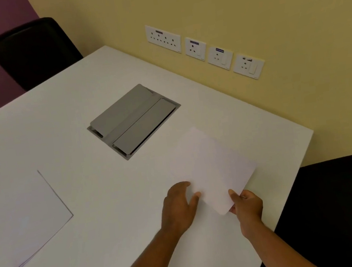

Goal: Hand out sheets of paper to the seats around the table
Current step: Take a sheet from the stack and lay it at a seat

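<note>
A single white sheet of paper (215,166) lies near the right side of the white table (103,201), just in front of the black chair on the right. My right hand (248,205) pinches its near corner, thumb on top and fingers under. My left hand (180,206) rests beside the sheet's left edge, thumb touching the paper, fingers spread. A stack of white sheets (32,219) lies flat at the left of the table, apart from both hands.
A grey cable box lid (133,121) is set into the table's middle. One black chair (30,51) stands at the far left corner, another black chair (337,208) at the right edge. Wall sockets (204,50) line the yellow wall behind.
</note>
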### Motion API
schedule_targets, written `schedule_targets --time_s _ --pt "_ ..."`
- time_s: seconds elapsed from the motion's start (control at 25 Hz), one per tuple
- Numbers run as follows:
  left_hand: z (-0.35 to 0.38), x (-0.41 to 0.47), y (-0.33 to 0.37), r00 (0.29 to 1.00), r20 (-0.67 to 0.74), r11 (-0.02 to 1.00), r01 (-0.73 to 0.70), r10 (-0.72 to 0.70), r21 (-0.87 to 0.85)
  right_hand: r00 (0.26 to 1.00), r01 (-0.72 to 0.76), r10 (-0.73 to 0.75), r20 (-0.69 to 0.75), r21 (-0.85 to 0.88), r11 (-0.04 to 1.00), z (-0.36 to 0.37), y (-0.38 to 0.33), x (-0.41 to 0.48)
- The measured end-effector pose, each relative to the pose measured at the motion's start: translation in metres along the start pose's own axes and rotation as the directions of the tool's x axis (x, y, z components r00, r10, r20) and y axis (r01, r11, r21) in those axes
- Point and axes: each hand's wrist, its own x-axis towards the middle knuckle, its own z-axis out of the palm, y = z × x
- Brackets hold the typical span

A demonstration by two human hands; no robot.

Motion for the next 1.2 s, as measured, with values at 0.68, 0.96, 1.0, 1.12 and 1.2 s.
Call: schedule_targets --time_s 0.68,0.96,1.0,1.12,1.2 --pt "0.080 0.048 -0.001 0.867 0.491 0.775 -0.249 -0.089 0.580 0.856 0.388 -0.504 0.116 -0.787 0.479 -0.013 0.040 0.058" --pt "0.075 0.048 -0.001 0.854 0.514 0.743 -0.288 -0.087 0.604 0.788 0.532 -0.376 0.488 -0.846 0.016 -0.024 0.061 0.059" --pt "0.072 0.047 -0.002 0.855 0.513 0.757 -0.287 -0.073 0.587 0.787 0.532 -0.371 0.493 -0.846 0.003 -0.024 0.061 0.059" --pt "0.063 0.037 -0.014 0.883 0.469 0.794 -0.269 -0.023 0.546 0.783 0.549 -0.341 0.521 -0.836 -0.015 -0.021 0.053 0.056" --pt "0.054 0.024 -0.030 0.901 0.434 0.805 -0.236 -0.029 0.544 0.776 0.563 -0.332 0.537 -0.826 -0.021 -0.018 0.050 0.052"
